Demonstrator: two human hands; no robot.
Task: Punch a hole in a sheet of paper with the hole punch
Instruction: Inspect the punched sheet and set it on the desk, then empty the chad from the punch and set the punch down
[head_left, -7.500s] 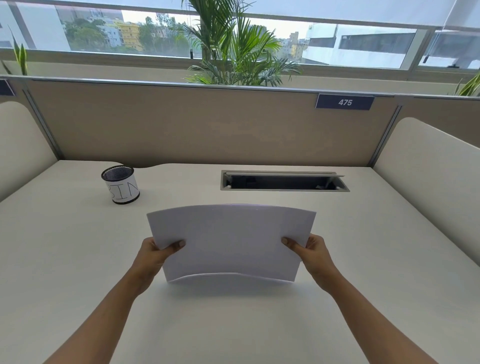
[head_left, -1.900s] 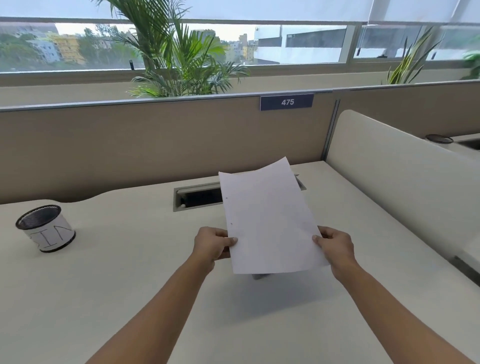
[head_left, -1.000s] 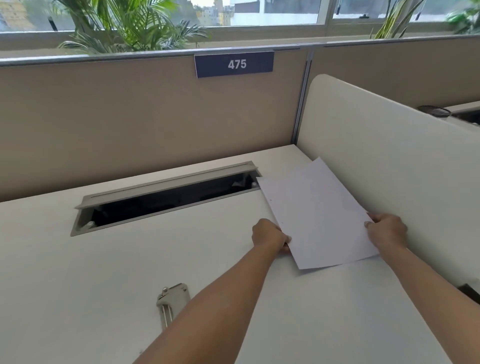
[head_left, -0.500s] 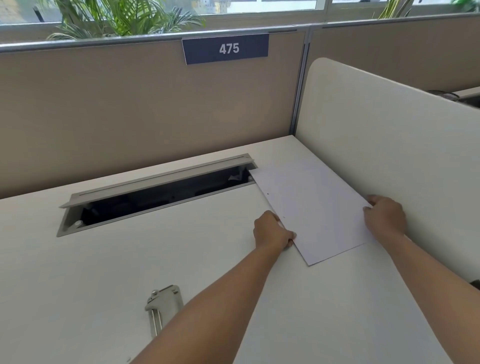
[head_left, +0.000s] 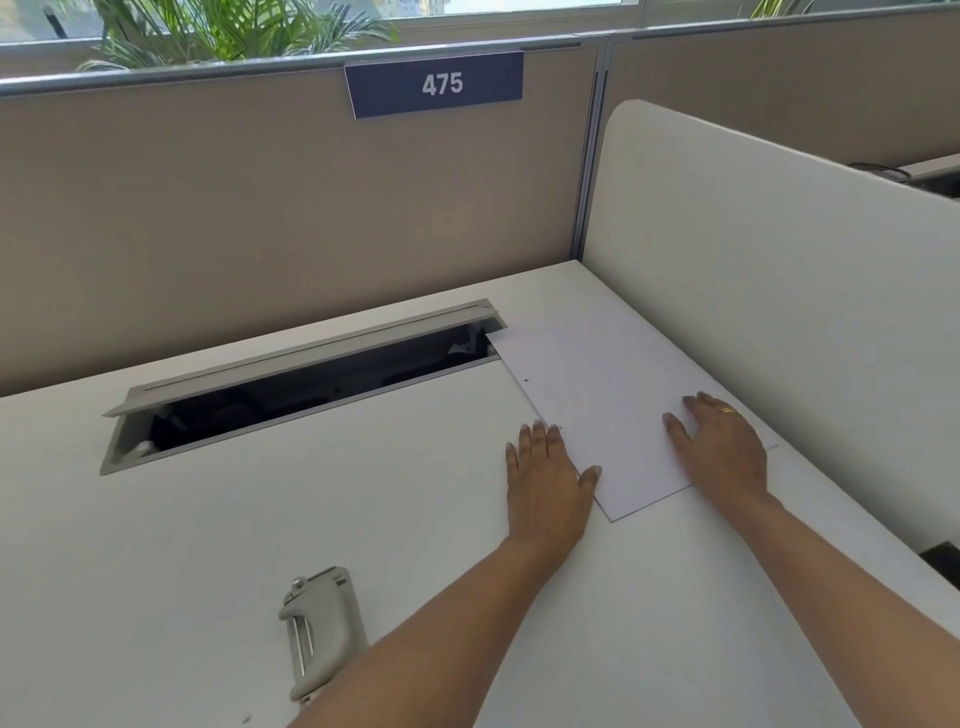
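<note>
In the head view, the sheet of paper (head_left: 597, 405) lies flat on the worktop (head_left: 260, 519), far right, just beside the side divider (head_left: 779, 286). Its long axis runs away from the person and leans left. The grip of both hands is spread and pinches nothing. The left hand (head_left: 545, 478) lies across the left edge and the right hand (head_left: 722, 452) on the sheet, probably to flatten it. A small hole (head_left: 526, 380) shows near the left edge. The hole punch (head_left: 322, 629) lies well apart, near left.
</note>
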